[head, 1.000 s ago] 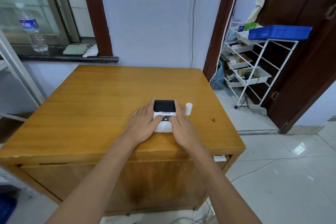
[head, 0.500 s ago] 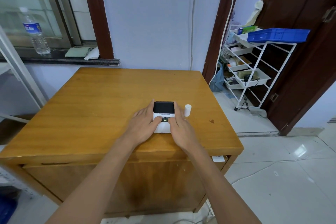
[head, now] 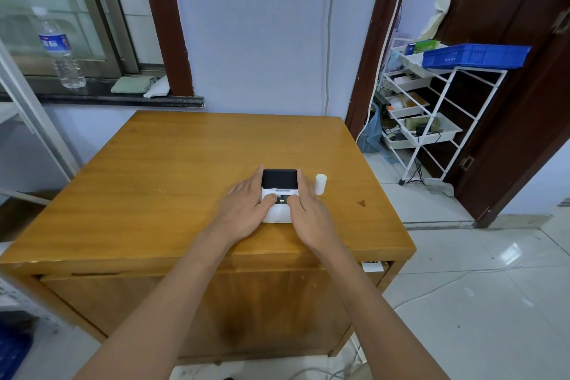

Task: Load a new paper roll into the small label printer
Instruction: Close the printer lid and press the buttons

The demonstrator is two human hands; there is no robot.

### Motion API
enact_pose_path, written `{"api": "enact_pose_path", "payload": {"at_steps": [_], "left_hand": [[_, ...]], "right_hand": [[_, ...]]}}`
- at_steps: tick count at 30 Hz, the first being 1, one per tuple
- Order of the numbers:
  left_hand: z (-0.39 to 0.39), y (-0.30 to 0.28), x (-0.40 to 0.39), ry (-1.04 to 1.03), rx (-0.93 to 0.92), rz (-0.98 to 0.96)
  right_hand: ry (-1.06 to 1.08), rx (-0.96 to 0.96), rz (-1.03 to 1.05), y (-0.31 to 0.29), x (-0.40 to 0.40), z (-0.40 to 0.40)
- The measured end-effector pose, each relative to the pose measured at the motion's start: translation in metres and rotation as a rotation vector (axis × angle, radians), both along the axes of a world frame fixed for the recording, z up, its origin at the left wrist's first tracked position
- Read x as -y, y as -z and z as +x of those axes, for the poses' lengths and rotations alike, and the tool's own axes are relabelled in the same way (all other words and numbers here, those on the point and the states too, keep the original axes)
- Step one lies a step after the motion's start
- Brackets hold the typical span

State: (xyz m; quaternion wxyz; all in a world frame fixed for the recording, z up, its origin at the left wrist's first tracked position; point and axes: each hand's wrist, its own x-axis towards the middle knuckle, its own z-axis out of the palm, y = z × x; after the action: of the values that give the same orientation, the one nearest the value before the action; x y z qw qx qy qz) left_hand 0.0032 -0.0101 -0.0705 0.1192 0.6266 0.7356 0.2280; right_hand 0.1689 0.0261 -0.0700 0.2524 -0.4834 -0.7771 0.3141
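A small label printer [head: 279,182], white body with a black lid, lies flat on the wooden table [head: 172,176] near its front edge. The lid looks closed. My left hand [head: 243,210] clasps the printer's left side, thumb resting on its white front panel. My right hand [head: 311,213] clasps the right side, thumb also on the panel beside a small green light. A white paper roll [head: 320,184] stands upright just right of the printer, apart from my right hand.
A dark stain [head: 361,203] marks the table right of the roll. A white wire rack [head: 431,120] with a blue tray [head: 475,55] stands at the right by a dark door. A water bottle [head: 60,49] sits on the window sill.
Both hands stay on the printer in the same grip. Only the head camera has shifted slightly; the roll has not moved.
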Motion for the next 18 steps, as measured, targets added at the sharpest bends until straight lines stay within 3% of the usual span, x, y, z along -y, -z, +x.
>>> {"api": "enact_pose_path", "payload": {"at_steps": [18], "left_hand": [[-0.0034,0.0036,-0.0007,0.019,0.007,-0.005]], "right_hand": [[-0.001,-0.018,0.006,0.008,-0.005,-0.0004]]}}
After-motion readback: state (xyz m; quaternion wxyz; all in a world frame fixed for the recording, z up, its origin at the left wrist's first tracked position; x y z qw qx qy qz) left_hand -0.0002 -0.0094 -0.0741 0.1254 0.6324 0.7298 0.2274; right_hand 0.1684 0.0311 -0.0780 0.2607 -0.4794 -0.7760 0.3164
